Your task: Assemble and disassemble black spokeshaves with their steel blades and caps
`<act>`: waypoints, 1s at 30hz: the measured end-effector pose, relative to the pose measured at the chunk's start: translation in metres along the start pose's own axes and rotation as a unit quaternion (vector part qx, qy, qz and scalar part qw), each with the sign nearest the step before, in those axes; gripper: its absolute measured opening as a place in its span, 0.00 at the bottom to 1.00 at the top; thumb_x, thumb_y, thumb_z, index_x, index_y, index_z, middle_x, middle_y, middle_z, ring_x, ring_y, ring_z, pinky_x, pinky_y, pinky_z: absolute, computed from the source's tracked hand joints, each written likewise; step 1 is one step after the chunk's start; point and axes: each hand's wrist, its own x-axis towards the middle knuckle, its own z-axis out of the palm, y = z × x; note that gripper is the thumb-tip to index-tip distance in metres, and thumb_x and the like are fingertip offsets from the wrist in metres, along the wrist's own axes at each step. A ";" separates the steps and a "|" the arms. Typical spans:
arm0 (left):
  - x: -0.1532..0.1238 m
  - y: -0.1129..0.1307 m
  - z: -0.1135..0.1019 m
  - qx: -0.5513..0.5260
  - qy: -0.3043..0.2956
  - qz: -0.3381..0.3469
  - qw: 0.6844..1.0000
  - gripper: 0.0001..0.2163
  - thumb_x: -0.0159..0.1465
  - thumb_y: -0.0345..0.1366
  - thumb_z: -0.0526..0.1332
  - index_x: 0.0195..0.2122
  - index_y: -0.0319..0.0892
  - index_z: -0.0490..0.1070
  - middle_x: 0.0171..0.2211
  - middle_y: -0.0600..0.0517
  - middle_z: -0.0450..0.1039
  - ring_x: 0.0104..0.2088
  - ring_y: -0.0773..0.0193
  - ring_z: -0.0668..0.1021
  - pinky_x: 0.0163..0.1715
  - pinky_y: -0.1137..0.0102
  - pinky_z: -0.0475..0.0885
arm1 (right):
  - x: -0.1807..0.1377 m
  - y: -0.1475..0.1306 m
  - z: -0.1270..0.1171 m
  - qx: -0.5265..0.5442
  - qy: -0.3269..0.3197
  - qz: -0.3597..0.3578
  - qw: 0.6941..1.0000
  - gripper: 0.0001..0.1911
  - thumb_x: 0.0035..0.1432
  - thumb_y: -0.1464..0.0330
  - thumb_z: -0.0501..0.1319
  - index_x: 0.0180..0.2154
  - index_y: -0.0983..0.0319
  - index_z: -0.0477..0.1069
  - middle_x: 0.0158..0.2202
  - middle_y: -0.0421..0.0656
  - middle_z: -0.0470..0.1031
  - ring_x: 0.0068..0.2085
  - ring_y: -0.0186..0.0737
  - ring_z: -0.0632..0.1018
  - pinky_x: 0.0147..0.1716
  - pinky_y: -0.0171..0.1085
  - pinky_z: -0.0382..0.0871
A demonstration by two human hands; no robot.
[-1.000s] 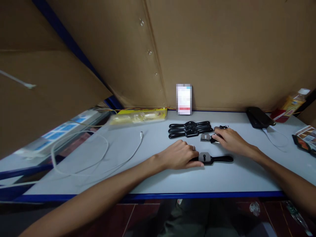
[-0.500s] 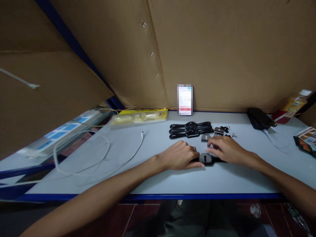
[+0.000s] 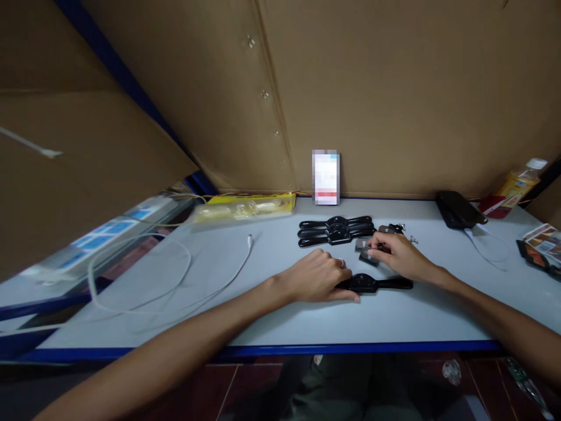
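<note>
A black spokeshave body (image 3: 367, 283) lies crosswise near the table's front edge. My left hand (image 3: 318, 275) is closed over its left handle; the right handle lies uncovered. Beyond that body, my right hand (image 3: 400, 255) pinches a grey spokeshave blade (image 3: 367, 257) between thumb and fingers. Partly behind it, another grey blade (image 3: 360, 242) rests on the table. Several more black spokeshave bodies (image 3: 335, 231) lie side by side farther back. Small dark clamp pieces (image 3: 395, 228) and thumbscrews (image 3: 414, 239) are scattered past my right hand, which partly hides the parts there.
A phone with a lit screen (image 3: 325, 178) leans on the cardboard wall (image 3: 394, 105). A yellow-backed package (image 3: 245, 209) and a white cable (image 3: 228, 282) lie left. At the right are a black device (image 3: 460, 210), a bottle (image 3: 521, 184) and a packet (image 3: 546, 242).
The blade that sat on the front spokeshave body is off it, carried away from me in my right hand. My left hand has stayed on the handle.
</note>
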 end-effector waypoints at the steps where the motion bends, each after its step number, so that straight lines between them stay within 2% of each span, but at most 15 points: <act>1: 0.000 0.000 0.000 -0.001 0.006 0.002 1.000 0.34 0.70 0.62 0.42 0.29 0.40 0.73 0.24 0.48 0.75 0.17 0.67 0.69 0.21 0.66 0.48 | 0.001 0.002 -0.001 0.015 -0.005 -0.011 1.000 0.09 0.63 0.66 0.58 0.30 0.58 0.61 0.39 0.42 0.79 0.39 0.40 0.76 0.37 0.38 0.63; 4: 0.001 0.000 0.000 -0.006 0.012 0.004 1.000 0.34 0.70 0.62 0.41 0.29 0.39 0.74 0.24 0.48 0.74 0.17 0.67 0.68 0.21 0.66 0.50 | 0.001 0.003 -0.005 0.011 -0.028 -0.031 0.999 0.09 0.66 0.65 0.55 0.31 0.57 0.61 0.42 0.44 0.79 0.45 0.43 0.77 0.40 0.40 0.65; 8: 0.001 0.001 0.001 -0.004 -0.001 -0.002 1.000 0.32 0.70 0.61 0.44 0.29 0.40 0.74 0.25 0.48 0.75 0.17 0.67 0.68 0.22 0.67 0.50 | 0.000 0.001 -0.012 -0.122 -0.023 -0.025 0.992 0.07 0.67 0.65 0.54 0.36 0.57 0.67 0.38 0.43 0.78 0.38 0.43 0.76 0.36 0.40 0.63; 12: 0.001 -0.002 -0.001 0.001 -0.012 -0.009 1.000 0.31 0.70 0.61 0.46 0.29 0.41 0.74 0.26 0.48 0.76 0.18 0.66 0.69 0.22 0.67 0.51 | 0.001 0.003 -0.028 -0.182 -0.054 -0.024 0.981 0.08 0.67 0.66 0.54 0.36 0.58 0.69 0.34 0.43 0.77 0.34 0.42 0.75 0.34 0.39 0.61; 17: -0.002 -0.018 -0.004 0.013 -0.029 -0.031 0.999 0.29 0.69 0.61 0.48 0.30 0.42 0.75 0.26 0.48 0.76 0.19 0.64 0.71 0.23 0.67 0.51 | 0.004 0.011 -0.052 -0.199 -0.106 -0.020 0.974 0.07 0.66 0.65 0.56 0.36 0.58 0.71 0.30 0.41 0.75 0.30 0.39 0.72 0.32 0.37 0.59; 20: -0.004 -0.032 -0.005 0.022 -0.023 -0.055 0.998 0.28 0.69 0.60 0.50 0.29 0.41 0.75 0.25 0.48 0.75 0.20 0.64 0.72 0.23 0.67 0.51 | 0.005 0.015 -0.061 -0.193 -0.120 -0.019 0.974 0.08 0.65 0.65 0.57 0.32 0.58 0.70 0.25 0.37 0.72 0.27 0.37 0.70 0.29 0.36 0.56; 23: -0.006 -0.048 -0.004 0.021 -0.028 -0.085 0.996 0.28 0.67 0.61 0.52 0.29 0.42 0.75 0.26 0.47 0.76 0.22 0.63 0.73 0.24 0.67 0.52 | 0.005 0.020 -0.067 -0.178 -0.112 0.016 0.977 0.10 0.63 0.66 0.58 0.27 0.59 0.66 0.21 0.35 0.67 0.23 0.34 0.67 0.27 0.36 0.54; 26: -0.007 -0.060 -0.001 0.002 -0.012 -0.112 0.994 0.27 0.66 0.62 0.54 0.28 0.42 0.75 0.29 0.46 0.77 0.25 0.61 0.75 0.26 0.67 0.54 | 0.005 0.025 -0.072 -0.172 -0.100 0.029 0.980 0.12 0.61 0.66 0.59 0.25 0.59 0.64 0.21 0.35 0.67 0.22 0.33 0.67 0.26 0.35 0.54; 30: -0.007 -0.066 0.004 0.001 0.005 -0.144 0.989 0.28 0.66 0.62 0.52 0.29 0.42 0.75 0.29 0.46 0.76 0.28 0.60 0.76 0.28 0.67 0.58 | 0.008 0.030 -0.074 -0.184 -0.078 0.026 0.979 0.10 0.60 0.67 0.59 0.26 0.60 0.66 0.22 0.36 0.68 0.24 0.33 0.68 0.27 0.35 0.55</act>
